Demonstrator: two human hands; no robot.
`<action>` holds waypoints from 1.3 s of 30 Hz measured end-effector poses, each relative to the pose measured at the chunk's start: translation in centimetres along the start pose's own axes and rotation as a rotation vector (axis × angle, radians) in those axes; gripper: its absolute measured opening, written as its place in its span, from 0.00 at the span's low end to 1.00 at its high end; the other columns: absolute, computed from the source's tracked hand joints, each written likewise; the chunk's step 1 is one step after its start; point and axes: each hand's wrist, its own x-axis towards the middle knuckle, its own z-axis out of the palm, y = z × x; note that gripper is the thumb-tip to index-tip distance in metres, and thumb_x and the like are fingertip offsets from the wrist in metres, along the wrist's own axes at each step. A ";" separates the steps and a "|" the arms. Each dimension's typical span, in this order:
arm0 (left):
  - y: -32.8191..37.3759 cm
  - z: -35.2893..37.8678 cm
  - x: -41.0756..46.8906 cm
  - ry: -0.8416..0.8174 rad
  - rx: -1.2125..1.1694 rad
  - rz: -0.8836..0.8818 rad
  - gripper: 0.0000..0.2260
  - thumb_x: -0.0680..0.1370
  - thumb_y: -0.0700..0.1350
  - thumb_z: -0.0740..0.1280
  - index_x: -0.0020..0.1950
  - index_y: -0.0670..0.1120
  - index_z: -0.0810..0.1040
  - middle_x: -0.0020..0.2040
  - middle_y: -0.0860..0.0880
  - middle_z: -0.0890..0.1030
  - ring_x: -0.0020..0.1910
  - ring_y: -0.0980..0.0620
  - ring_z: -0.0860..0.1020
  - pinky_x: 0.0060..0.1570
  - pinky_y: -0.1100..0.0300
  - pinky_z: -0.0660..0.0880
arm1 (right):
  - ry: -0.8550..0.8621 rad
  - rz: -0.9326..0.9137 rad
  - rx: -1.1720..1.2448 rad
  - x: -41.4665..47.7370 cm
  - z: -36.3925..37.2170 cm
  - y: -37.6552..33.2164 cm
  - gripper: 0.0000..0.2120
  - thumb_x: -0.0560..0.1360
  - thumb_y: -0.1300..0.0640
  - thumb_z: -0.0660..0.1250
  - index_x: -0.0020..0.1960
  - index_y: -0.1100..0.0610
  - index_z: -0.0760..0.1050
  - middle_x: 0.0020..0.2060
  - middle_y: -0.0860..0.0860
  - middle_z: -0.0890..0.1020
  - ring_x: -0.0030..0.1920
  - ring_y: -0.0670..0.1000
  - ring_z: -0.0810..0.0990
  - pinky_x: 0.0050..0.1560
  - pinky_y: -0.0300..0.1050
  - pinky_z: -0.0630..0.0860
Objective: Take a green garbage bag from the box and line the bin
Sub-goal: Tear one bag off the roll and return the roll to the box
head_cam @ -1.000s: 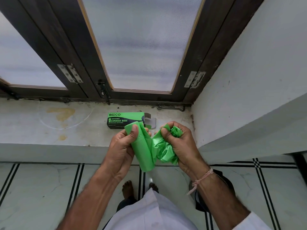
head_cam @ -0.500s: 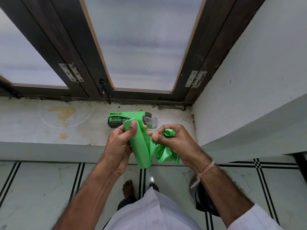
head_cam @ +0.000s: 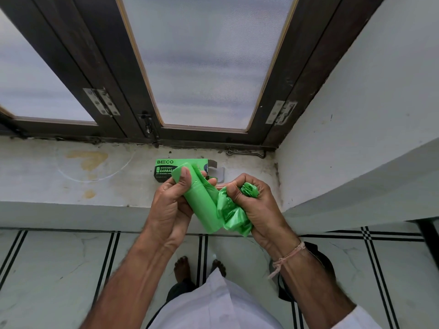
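Observation:
My left hand (head_cam: 169, 205) grips a green roll of garbage bags (head_cam: 202, 205), held tilted over the edge of the window ledge. My right hand (head_cam: 257, 205) is closed on a crumpled green garbage bag (head_cam: 234, 213) that still joins the roll. Behind the hands, the green and black garbage bag box (head_cam: 166, 168) lies on the ledge with its right end flap open. A dark round bin (head_cam: 319, 260) stands on the floor under my right forearm, mostly hidden.
The stained white ledge (head_cam: 71, 176) runs below a dark-framed window (head_cam: 202, 67). A white wall (head_cam: 368, 115) closes the right side. My bare feet (head_cam: 183, 268) stand on the tiled floor with black stripes.
The hands have drifted slightly apart while the right hand regripped the crumpled bag; the bag stretches a little more from the roll. The box has not moved.

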 end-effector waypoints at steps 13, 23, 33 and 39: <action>0.0 -0.9 0.0 -0.045 0.149 0.093 0.34 0.67 0.59 0.81 0.61 0.34 0.79 0.58 0.30 0.82 0.55 0.36 0.86 0.49 0.48 0.84 | -0.091 0.119 -0.160 -0.3 0.0 -0.7 0.09 0.73 0.58 0.76 0.49 0.62 0.84 0.52 0.56 0.89 0.55 0.56 0.87 0.55 0.52 0.84; 0.2 -1.0 -0.1 0.043 -0.028 0.045 0.13 0.76 0.53 0.67 0.52 0.44 0.78 0.42 0.49 0.82 0.34 0.52 0.81 0.40 0.56 0.83 | 0.102 0.004 -0.116 -0.3 0.2 0.1 0.06 0.75 0.60 0.73 0.40 0.59 0.81 0.38 0.56 0.87 0.39 0.52 0.85 0.43 0.49 0.84; 0.8 -2.2 0.8 0.029 -0.026 0.096 0.14 0.77 0.52 0.67 0.56 0.43 0.77 0.43 0.49 0.82 0.35 0.52 0.81 0.41 0.56 0.82 | 0.078 -0.024 -0.223 0.3 -2.1 0.2 0.11 0.70 0.51 0.75 0.41 0.59 0.80 0.34 0.52 0.82 0.35 0.48 0.80 0.40 0.43 0.79; 0.1 -2.1 1.2 0.034 -0.034 0.062 0.14 0.75 0.51 0.69 0.57 0.44 0.76 0.45 0.49 0.83 0.38 0.52 0.83 0.41 0.55 0.83 | -0.009 0.013 -0.562 -0.1 -1.9 -0.4 0.20 0.74 0.38 0.66 0.54 0.52 0.83 0.54 0.46 0.85 0.48 0.42 0.81 0.47 0.37 0.77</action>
